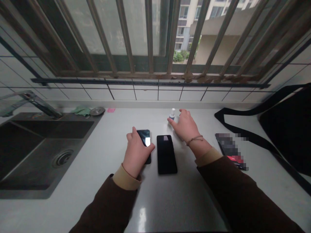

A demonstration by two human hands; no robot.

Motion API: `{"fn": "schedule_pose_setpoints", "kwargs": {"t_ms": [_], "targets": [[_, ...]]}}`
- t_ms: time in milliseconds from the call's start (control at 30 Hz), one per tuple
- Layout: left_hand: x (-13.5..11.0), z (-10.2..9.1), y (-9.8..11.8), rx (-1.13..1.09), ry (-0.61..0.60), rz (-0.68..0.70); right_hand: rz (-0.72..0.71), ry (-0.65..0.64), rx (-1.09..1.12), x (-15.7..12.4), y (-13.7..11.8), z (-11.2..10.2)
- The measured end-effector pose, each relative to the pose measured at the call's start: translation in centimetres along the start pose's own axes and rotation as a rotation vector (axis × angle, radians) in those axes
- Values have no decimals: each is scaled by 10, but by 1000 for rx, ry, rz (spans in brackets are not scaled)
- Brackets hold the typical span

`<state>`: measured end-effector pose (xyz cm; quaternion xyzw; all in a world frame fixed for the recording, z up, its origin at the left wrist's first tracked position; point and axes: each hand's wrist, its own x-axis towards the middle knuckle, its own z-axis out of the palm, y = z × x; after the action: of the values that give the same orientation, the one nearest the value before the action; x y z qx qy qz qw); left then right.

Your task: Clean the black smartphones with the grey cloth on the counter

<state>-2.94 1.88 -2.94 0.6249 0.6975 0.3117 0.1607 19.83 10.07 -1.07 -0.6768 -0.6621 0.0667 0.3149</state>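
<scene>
My left hand [137,150] spans a smartphone [145,137] on the white counter, thumb along its right edge and the other fingers at its left side. The hand hides much of that phone, whose glass reflects bright light. Beside it lies a larger black smartphone [167,155], screen dark, touched by neither hand. My right hand [187,124] reaches to a small white spray bottle [172,113] standing upright behind the phones. Its thumb overlaps the bottle's lower part, and the fingers are apart with a gap to the bottle's right. Whether the thumb touches it I cannot tell.
A dark sink [82,142] with a faucet [46,108] is on the left. Near it lie a green cloth [81,111], a metal drain lid [97,111] and a pink slip [111,110]. At right are a blurred-out dark packet [228,147] and a black strapped bag [286,126].
</scene>
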Motion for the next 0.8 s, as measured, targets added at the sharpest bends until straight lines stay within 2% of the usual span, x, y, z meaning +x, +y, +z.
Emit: {"fn": "schedule_pose_setpoints", "kwargs": {"t_ms": [133, 233, 400, 533, 633, 733, 800], "targets": [[1, 2, -5, 175, -1, -19, 20, -114, 0, 25, 10, 23], [1, -1, -5, 333, 5, 11, -25, -141, 4, 29, 4, 35], [-2, -8, 2, 494, -42, -3, -148, -164, 45, 28, -30, 53], [-4, -10, 5, 512, -60, -47, -231, -217, 64, 29, -59, 70], [-4, -9, 5, 509, -78, -44, -256, -248, 58, 27, -69, 80], [-3, -8, 3, 527, -74, -7, -262, -268, 51, 25, -69, 82], [-3, -8, 1, 552, -62, 19, -284, -274, 60, 24, -64, 72]]}}
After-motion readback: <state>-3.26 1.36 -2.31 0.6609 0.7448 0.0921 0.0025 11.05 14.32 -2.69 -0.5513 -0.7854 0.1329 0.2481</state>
